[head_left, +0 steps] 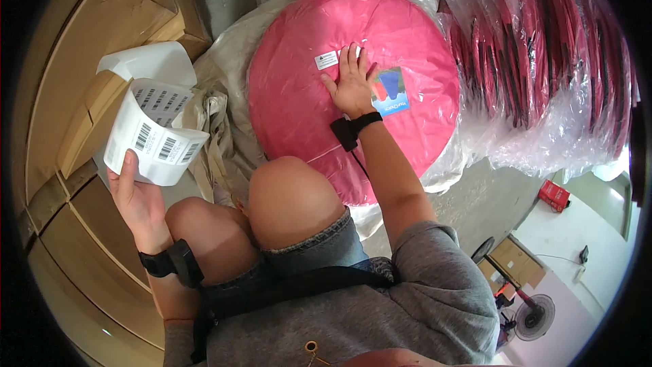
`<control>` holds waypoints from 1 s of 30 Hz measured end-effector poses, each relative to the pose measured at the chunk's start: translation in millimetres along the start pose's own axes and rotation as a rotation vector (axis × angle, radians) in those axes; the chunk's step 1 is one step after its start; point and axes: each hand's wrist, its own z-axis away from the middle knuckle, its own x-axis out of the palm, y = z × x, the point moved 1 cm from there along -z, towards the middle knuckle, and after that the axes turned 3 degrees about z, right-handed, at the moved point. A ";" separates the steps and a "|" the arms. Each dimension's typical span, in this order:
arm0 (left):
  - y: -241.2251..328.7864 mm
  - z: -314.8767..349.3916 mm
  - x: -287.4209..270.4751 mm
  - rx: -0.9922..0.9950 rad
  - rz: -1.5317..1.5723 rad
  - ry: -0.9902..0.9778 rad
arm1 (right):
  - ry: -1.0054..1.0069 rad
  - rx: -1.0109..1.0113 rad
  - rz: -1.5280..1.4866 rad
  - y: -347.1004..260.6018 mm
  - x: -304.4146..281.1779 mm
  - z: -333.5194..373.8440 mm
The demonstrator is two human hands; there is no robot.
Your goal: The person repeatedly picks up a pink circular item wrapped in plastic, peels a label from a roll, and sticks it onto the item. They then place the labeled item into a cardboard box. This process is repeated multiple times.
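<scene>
My left hand (138,198) grips the edge of a curled strip of white barcode labels (166,147), thumb on its printed face. My right hand (353,83) lies flat with fingers spread on a large round pink item (292,81) wrapped in clear plastic. A small white label (326,60) with print sits beside my right fingers; another white patch is partly covered by them. Under the wrist side of that hand is a colourful printed card (392,95). Both wrists carry black straps.
Brown cardboard boxes (68,88) line the left side. At the right stands a row of plastic-wrapped pink folded goods (536,47). Crumpled plastic and pale cloth (234,61) lie under the round item. Farther right are a red box (554,195) and a fan (534,317).
</scene>
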 end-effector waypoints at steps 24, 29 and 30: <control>-0.9 -11.5 13.8 -0.083 -0.035 -0.061 | 0.162 1.335 -1.320 154.7 61.5 301.0; -16.7 -24.9 25.6 -0.093 -0.072 -0.095 | -0.027 1.452 -1.754 129.3 37.5 270.4; -19.6 -26.0 25.7 -0.096 -0.084 -0.094 | -0.088 1.507 -1.819 116.1 13.4 261.4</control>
